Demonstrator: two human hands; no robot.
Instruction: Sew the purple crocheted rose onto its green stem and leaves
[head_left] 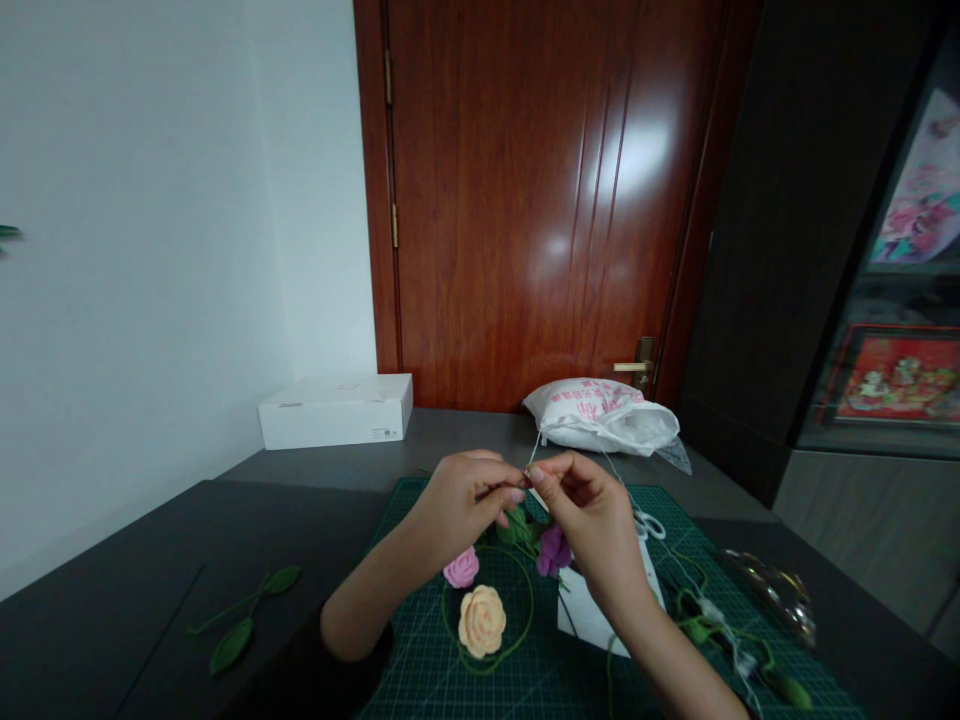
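Note:
My left hand [463, 497] and my right hand [589, 512] meet fingertip to fingertip above a green cutting mat [420, 650]. Both pinch a thin white thread [534, 452] that runs up and back from the fingers. Whether a needle is between them is too small to tell. Under the hands lie felt flowers on a green wire stem: a pink rose [461, 567], a peach rose [481, 620] and a purple flower [553, 549] with green leaves [516, 527] next to it.
A white card [592, 620] and scissors [651, 524] lie on the mat beside my right wrist. A leafy wire strand [720, 635] trails right. A loose green leaf stem [247, 612] lies left. A white box [337, 410] and a white bag [604, 415] sit at the back before a wooden door [525, 200].

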